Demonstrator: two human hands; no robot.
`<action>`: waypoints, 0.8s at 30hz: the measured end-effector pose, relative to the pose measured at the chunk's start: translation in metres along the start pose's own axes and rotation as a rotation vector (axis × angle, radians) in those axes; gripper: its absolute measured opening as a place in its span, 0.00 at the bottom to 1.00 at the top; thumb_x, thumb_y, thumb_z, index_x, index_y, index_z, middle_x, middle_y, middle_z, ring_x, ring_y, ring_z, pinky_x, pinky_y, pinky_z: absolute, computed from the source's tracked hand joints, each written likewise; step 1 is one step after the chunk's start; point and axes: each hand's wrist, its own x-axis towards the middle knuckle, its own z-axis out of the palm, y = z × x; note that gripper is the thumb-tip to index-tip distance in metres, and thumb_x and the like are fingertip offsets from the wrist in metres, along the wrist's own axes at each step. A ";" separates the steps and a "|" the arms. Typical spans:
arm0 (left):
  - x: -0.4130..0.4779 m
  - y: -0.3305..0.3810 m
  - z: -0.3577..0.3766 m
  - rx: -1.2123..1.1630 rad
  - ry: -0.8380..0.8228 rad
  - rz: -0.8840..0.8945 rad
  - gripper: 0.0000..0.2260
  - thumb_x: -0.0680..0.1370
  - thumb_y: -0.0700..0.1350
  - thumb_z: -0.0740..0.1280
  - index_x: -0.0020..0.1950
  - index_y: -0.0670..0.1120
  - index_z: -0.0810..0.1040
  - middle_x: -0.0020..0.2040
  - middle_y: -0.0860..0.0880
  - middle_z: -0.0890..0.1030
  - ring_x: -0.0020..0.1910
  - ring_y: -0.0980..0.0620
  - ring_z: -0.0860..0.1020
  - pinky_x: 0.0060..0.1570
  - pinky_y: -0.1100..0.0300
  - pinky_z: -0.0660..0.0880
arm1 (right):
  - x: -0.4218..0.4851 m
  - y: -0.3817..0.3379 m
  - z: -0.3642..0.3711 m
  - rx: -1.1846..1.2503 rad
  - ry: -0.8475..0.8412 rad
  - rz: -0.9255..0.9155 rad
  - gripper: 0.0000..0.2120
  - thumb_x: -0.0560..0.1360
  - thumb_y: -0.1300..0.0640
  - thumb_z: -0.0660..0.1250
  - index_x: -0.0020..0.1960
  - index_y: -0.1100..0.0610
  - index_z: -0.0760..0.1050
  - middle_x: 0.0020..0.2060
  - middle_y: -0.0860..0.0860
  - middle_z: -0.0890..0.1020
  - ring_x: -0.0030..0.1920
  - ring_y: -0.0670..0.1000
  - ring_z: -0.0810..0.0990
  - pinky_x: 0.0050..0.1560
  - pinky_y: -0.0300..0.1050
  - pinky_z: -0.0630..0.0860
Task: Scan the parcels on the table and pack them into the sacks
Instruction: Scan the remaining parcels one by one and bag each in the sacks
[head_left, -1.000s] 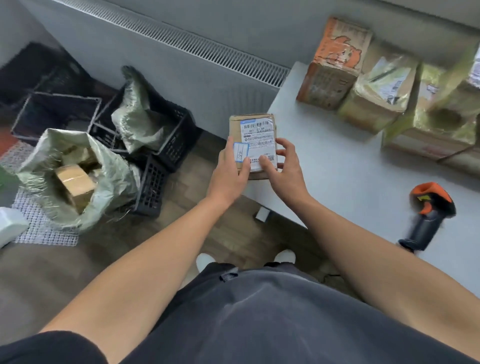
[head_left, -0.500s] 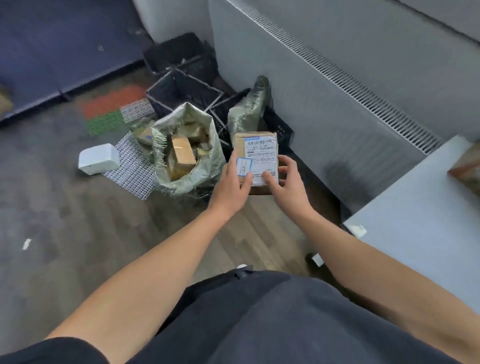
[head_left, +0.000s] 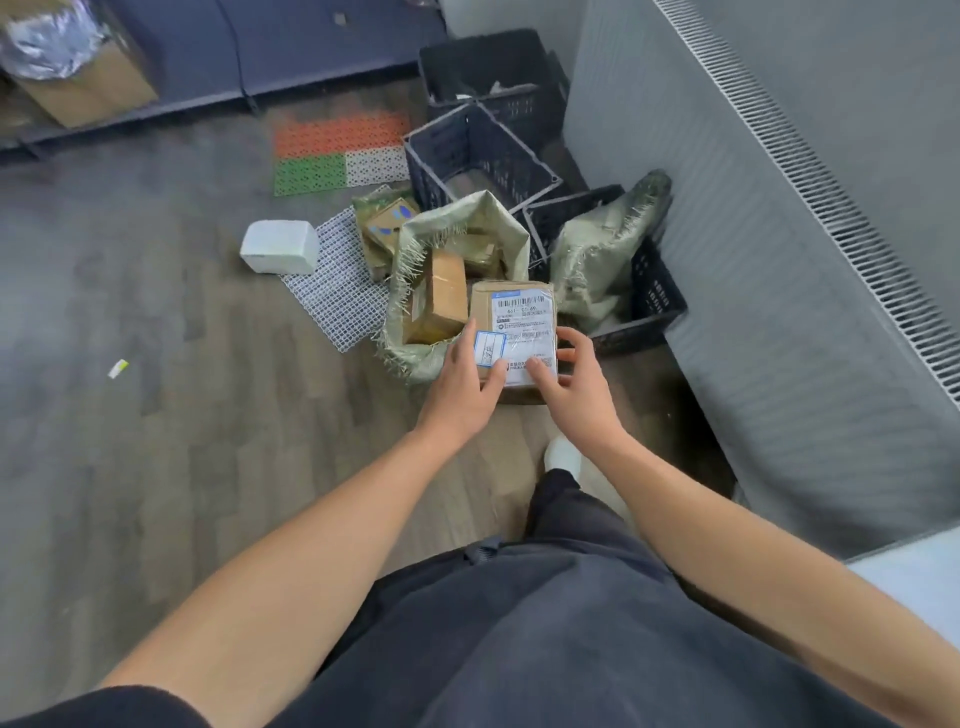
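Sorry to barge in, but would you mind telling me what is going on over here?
A person holds a labelled cardboard parcel with the left hand and right hand, just above the floor next to an open green sack. That sack holds other boxes. A second sack lies slumped in a black crate. The parcel is not yet in either sack.

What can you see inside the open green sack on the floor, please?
A taped brown box stands in the sack, with another parcel behind it; the held parcel covers its right side.
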 end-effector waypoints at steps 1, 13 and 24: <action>0.010 -0.002 -0.001 0.004 0.007 -0.022 0.31 0.82 0.51 0.61 0.80 0.45 0.51 0.77 0.43 0.61 0.74 0.46 0.64 0.68 0.53 0.63 | 0.012 -0.001 0.003 0.003 -0.025 0.006 0.31 0.75 0.42 0.68 0.73 0.49 0.64 0.61 0.47 0.77 0.60 0.49 0.79 0.62 0.55 0.77; 0.149 0.025 0.010 -0.055 0.139 -0.235 0.32 0.80 0.54 0.64 0.80 0.51 0.53 0.77 0.49 0.62 0.73 0.48 0.65 0.65 0.53 0.65 | 0.183 -0.028 -0.012 -0.096 -0.307 -0.002 0.30 0.78 0.46 0.68 0.75 0.49 0.61 0.62 0.45 0.75 0.60 0.44 0.78 0.62 0.49 0.77; 0.228 -0.007 0.011 -0.140 0.201 -0.337 0.31 0.81 0.50 0.65 0.80 0.51 0.54 0.76 0.49 0.63 0.73 0.50 0.65 0.60 0.62 0.62 | 0.270 -0.038 0.010 -0.250 -0.295 0.154 0.29 0.80 0.44 0.65 0.76 0.52 0.60 0.65 0.49 0.73 0.60 0.50 0.77 0.61 0.51 0.76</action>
